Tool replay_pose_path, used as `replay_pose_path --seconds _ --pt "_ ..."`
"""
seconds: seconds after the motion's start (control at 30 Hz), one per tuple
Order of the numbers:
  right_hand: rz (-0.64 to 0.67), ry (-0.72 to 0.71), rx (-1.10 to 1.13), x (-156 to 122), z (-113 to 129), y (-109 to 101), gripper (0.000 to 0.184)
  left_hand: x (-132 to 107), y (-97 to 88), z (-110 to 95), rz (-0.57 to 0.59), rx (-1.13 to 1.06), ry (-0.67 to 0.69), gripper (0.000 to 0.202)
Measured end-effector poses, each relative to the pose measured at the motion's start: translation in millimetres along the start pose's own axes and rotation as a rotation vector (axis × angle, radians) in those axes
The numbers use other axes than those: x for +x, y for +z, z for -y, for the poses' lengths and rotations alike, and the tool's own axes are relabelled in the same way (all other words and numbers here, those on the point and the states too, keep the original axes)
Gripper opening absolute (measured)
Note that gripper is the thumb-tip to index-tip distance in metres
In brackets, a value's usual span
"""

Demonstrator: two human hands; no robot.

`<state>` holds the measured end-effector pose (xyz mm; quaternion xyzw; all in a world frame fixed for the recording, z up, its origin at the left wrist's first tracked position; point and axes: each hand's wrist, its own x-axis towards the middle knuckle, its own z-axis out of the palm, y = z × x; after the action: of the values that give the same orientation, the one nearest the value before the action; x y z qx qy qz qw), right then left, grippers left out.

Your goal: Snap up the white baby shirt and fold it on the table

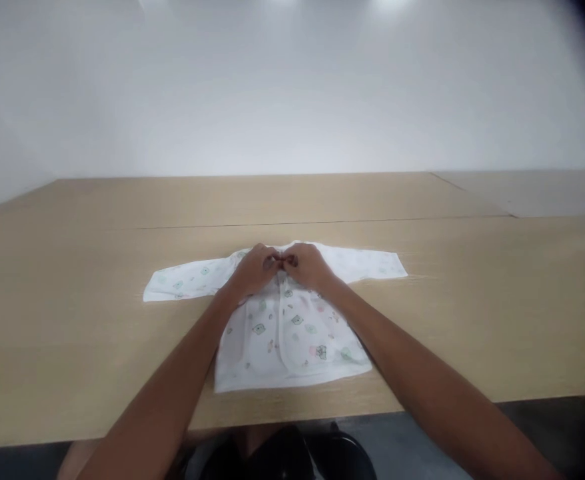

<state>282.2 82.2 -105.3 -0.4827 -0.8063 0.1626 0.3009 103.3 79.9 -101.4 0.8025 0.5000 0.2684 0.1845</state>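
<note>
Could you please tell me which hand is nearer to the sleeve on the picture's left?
Left. The left hand is by the inner end of that sleeve; the right hand is farther right, on the white garment.

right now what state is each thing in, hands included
shirt: lying flat, body spread toward the person
left-side sleeve: stretched outward
right-side sleeve: stretched outward
shirt front opening: edges together down the middle; fastening unclear
left hand: fingers pinched at the neckline
right hand: same, fingertips meeting the left's
table: flat, shirt on it
</note>
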Motion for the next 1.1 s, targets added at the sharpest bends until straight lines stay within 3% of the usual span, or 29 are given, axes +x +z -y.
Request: replay_pose_path --seconds 0.23,0.4,0.53,0.7,0.8,0.87,0.97,1.1 --pt "0.047 0.002 -0.157 -0.4 6.7 -0.5 0.019 -1.2 -5.5 -0.2 -0.008 0.001 0.016 0.015" --pt "-0.006 0.071 -0.23 0.4 10.1 7.8 0.026 -6.9 -21.7 1.2 0.123 -0.021 0.107 0.045" --pt "-0.022 0.061 -0.287 -0.6 11.4 7.3 0.024 -10.6 -26.7 7.0 0.189 0.016 0.191 0.056" --pt "0.012 -0.035 -0.253 -11.3 18.0 -3.2 0.018 -11.4 -20.9 11.6 0.165 0.085 0.133 0.045" --pt "0.086 0.007 -0.181 -17.7 21.9 -8.5 0.019 -12.6 -20.1 7.5 0.16 0.087 0.075 0.043" --pt "0.096 0.066 -0.157 -20.2 23.6 -10.8 0.019 -13.3 -19.2 1.7 0.148 0.107 0.057 0.031" --pt "0.116 0.138 -0.177 -22.0 27.1 -13.1 0.023 -12.9 -15.3 -8.0 0.124 0.143 0.12 0.012" --pt "0.182 0.124 -0.282 -24.6 36.9 -15.1 0.037 -11.2 -9.3 -14.4 0.087 0.157 0.21 0.024"
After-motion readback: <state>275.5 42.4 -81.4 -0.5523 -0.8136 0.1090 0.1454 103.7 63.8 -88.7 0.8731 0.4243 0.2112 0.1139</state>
